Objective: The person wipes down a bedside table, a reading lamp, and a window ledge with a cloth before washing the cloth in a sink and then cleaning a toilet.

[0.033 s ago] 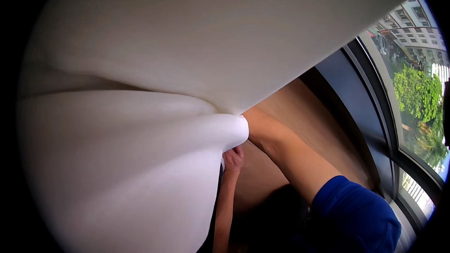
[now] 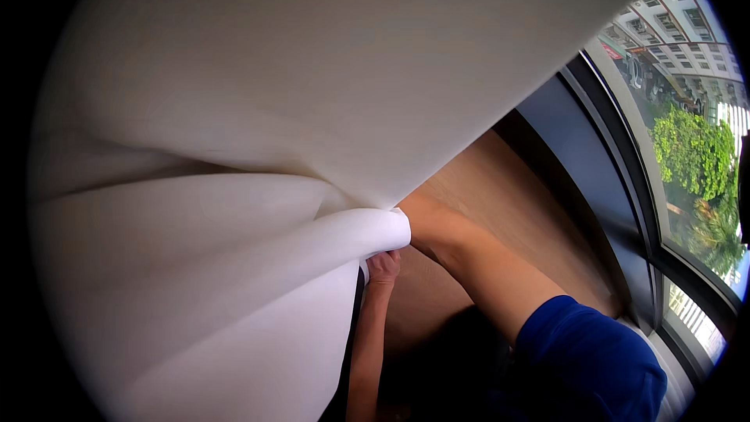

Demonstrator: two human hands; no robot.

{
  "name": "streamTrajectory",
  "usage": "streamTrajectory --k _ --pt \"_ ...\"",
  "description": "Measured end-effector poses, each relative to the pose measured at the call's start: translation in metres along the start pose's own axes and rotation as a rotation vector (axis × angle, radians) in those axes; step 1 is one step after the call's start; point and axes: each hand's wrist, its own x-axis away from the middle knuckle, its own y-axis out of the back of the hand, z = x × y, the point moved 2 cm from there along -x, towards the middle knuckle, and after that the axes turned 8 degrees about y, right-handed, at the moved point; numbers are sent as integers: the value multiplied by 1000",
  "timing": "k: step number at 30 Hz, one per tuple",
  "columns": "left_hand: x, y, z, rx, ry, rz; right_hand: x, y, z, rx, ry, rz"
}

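Observation:
A large, smooth white sheet (image 2: 234, 281) of soft material fills most of the view; its exact kind is unclear. It folds across the middle, ending in a rounded, rolled edge. Just below that edge my left hand (image 2: 383, 266) is closed on the sheet's border, its fingers partly covered by the material. My right forearm (image 2: 476, 258) comes from a blue sleeve (image 2: 590, 352) at the lower right and passes behind the rolled edge. The sheet hides my right hand, so its fingers do not show.
Brown wood-grain floor (image 2: 469, 180) shows beyond the sheet's edge. On the right stands a dark-framed window (image 2: 617, 125), with green trees and buildings outside. A black shape (image 2: 461, 352) lies between my two arms.
The sheet's fold and rolled edge have sunk a little lower, and a flatter crease now runs below it. My left hand has dropped slightly with it.

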Motion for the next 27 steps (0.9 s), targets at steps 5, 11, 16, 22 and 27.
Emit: streamTrajectory --k 5,11,16,22,27 --pt "-3 8 -6 23 135 -21 82 37 43 402 369 70" --pt "-11 -7 -25 44 95 -50 167 207 -13 557 -38 -345" --pt "-8 -1 -32 -78 114 -172 391 254 3 742 -355 -257" --pt "-6 1 -52 -244 9 -212 656 276 41 1056 -993 -614" --pt "1 -2 -55 -243 134 -85 679 242 41 800 -1616 -1033"
